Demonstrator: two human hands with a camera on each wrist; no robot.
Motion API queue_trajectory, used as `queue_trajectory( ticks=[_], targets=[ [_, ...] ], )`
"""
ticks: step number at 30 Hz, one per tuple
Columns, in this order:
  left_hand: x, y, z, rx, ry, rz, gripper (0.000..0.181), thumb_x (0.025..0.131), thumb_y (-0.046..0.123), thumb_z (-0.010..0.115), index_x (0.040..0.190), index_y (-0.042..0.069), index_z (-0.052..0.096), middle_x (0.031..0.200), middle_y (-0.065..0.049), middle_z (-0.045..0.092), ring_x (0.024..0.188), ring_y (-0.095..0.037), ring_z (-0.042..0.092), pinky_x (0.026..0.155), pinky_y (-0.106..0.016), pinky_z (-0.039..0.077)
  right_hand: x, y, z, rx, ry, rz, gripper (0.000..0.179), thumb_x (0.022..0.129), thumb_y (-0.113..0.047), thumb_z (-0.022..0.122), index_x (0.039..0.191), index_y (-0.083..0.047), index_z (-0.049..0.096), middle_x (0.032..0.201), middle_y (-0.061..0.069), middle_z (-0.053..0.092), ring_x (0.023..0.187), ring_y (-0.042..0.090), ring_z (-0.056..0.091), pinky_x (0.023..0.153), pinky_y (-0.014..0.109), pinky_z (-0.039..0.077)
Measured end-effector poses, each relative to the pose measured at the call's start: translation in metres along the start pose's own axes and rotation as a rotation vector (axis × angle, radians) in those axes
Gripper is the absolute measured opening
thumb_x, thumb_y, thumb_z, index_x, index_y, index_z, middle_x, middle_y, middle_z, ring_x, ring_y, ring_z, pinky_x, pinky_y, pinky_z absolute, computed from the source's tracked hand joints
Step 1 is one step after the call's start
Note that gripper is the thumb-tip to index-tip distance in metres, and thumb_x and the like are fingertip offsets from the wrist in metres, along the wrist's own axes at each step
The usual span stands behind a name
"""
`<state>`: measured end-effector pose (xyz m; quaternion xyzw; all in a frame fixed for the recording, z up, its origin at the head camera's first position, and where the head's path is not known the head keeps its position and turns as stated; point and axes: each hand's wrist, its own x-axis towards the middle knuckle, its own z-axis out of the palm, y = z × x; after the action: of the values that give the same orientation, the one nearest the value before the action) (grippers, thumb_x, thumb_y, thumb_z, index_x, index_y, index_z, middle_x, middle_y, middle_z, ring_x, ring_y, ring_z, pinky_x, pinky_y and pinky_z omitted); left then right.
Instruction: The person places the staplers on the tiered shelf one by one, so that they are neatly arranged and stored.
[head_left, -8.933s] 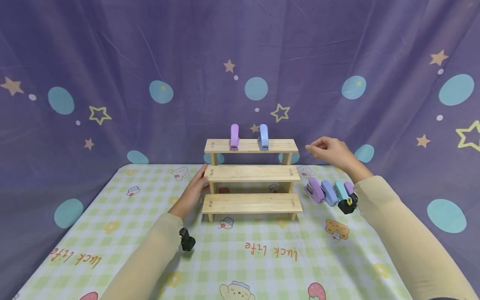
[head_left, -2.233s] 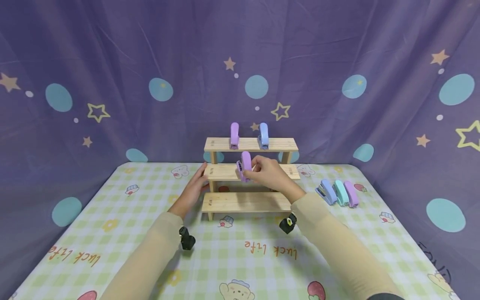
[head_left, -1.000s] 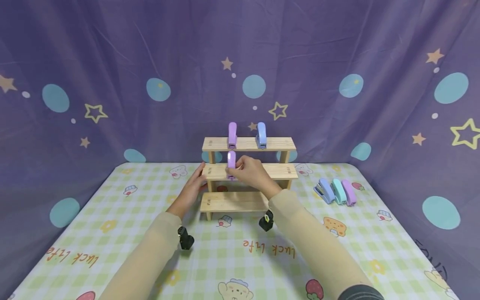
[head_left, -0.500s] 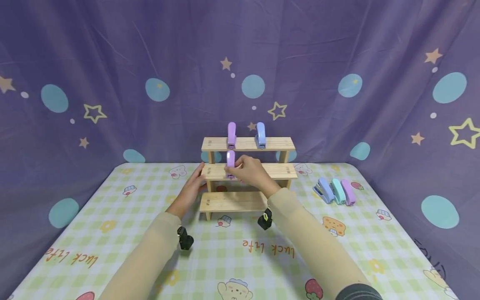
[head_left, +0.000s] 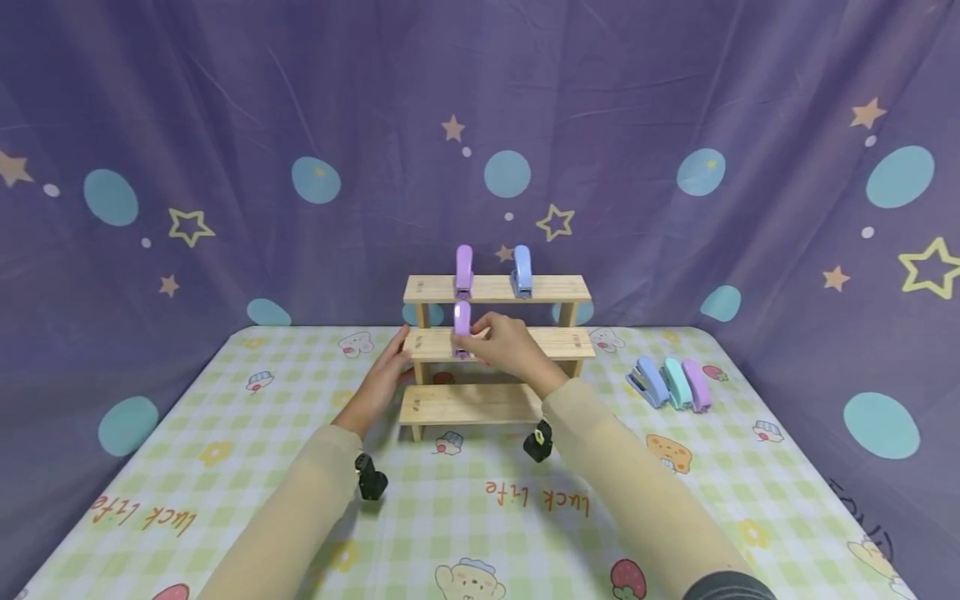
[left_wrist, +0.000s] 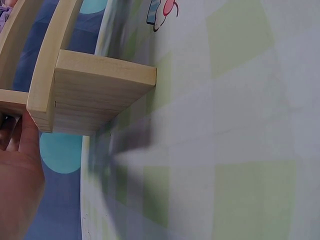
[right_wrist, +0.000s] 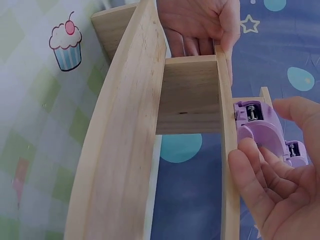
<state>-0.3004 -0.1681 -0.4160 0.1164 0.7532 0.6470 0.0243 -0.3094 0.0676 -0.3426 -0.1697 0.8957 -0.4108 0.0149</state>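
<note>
Head view: right hand (head_left: 506, 342) pinches the lilac stapler (head_left: 462, 315) upright on the middle shelf (head_left: 558, 342), left hand (head_left: 382, 373) holding the shelf end left of that grip; best, I judge, to seat the base square, then ease off evenly without nudging it.

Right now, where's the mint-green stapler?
In the head view, the mint-green stapler is on the checked tablecloth, to the right of the wooden shelf, between a blue stapler and a purple stapler.
</note>
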Motion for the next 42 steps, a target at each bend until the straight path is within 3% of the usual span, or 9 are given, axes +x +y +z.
queue_trajectory(
  ticks=[7,18,29,34,42],
  targets=[
    [0.0,-0.001,-0.001,-0.005,-0.005,-0.003,0.059,0.111,0.031,0.033,0.163,0.024,0.005,0.168,-0.003,0.002,0.15,-0.03,0.017,0.12,-0.049,0.025,-0.004,0.003,-0.008,-0.011,0.002,-0.016,0.049,0.093,-0.048,0.069,0.118,-0.006,0.063,0.08,0.005,0.069,0.064,0.017,0.067,0.065,0.032,0.056],
    [0.002,-0.002,-0.001,-0.03,-0.003,0.017,0.06,0.111,0.026,0.033,0.163,0.019,0.005,0.168,-0.006,0.003,0.151,-0.029,0.016,0.12,-0.048,0.025,-0.01,0.012,-0.026,-0.035,-0.004,-0.003,0.049,0.094,-0.05,0.066,0.119,-0.008,0.063,0.085,0.004,0.07,0.067,0.016,0.068,0.066,0.033,0.057],
    [0.001,-0.002,-0.001,-0.024,-0.005,0.009,0.06,0.111,0.026,0.032,0.163,0.019,0.005,0.168,-0.007,0.002,0.151,-0.029,0.014,0.12,-0.048,0.024,-0.024,0.038,-0.052,0.0,-0.013,0.035,0.048,0.097,-0.049,0.063,0.122,-0.008,0.062,0.089,0.008,0.068,0.073,0.018,0.07,0.068,0.034,0.061],
    [0.001,-0.002,0.0,-0.033,-0.01,0.011,0.059,0.111,0.026,0.031,0.163,0.019,0.005,0.168,-0.007,0.002,0.151,-0.029,0.014,0.12,-0.048,0.024,-0.032,0.051,-0.065,-0.013,0.006,0.049,0.044,0.098,-0.046,0.063,0.12,-0.007,0.063,0.088,0.012,0.069,0.07,0.021,0.068,0.063,0.034,0.059],
    [0.001,-0.003,-0.001,-0.032,-0.007,0.018,0.059,0.111,0.026,0.032,0.163,0.02,0.006,0.168,-0.006,0.003,0.15,-0.03,0.016,0.12,-0.048,0.025,-0.043,0.071,-0.089,-0.075,0.043,0.076,0.044,0.099,-0.046,0.062,0.122,-0.008,0.064,0.088,0.008,0.069,0.075,0.023,0.07,0.07,0.038,0.06]
  ],
)
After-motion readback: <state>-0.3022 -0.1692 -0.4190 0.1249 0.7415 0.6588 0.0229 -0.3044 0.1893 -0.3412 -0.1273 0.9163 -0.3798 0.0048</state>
